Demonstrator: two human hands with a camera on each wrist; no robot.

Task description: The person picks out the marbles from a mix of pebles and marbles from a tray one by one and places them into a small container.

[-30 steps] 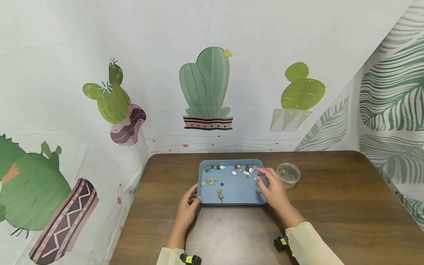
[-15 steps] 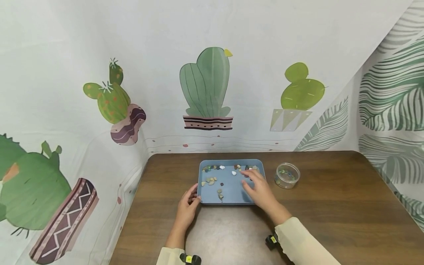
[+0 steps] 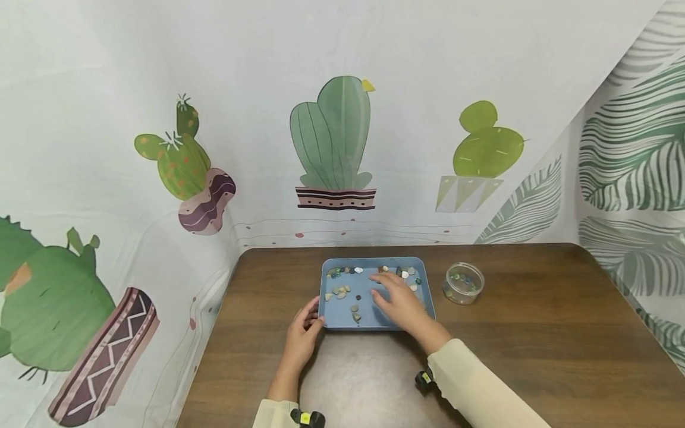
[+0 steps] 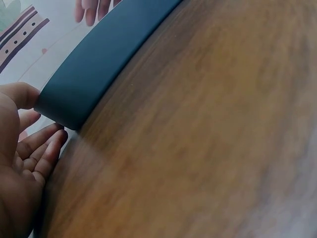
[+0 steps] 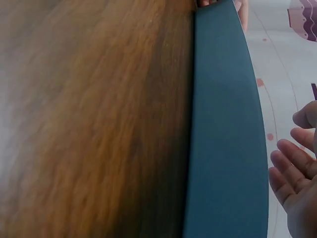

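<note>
A blue tray (image 3: 342, 326) holds several small stones. My left hand (image 3: 301, 342) grips its near left corner; in the left wrist view the thumb (image 4: 22, 94) meets the wall and the other fingers lie against the corner's outer side. My right hand (image 3: 402, 306) hovers over the tray's right half, fingers spread and loosely bent. In the right wrist view nothing shows between those fingers (image 5: 292, 158). The right fingertips reach the back middle, near a white stone (image 3: 358, 270) and a brownish stone (image 3: 385, 269). The right hand hides part of the tray floor.
Tan stones (image 3: 341, 292) lie at the tray's left, a dark red stone (image 3: 358, 297) near its middle, and white and dark stones (image 3: 405, 274) at back right. A clear round tub (image 3: 463, 284) with greenish pieces stands right of the tray on the wooden table (image 3: 535, 333).
My right hand has moved left across the tray, from the right-hand stones toward the back middle, covering a white stone that showed before. My left hand stays at the corner.
</note>
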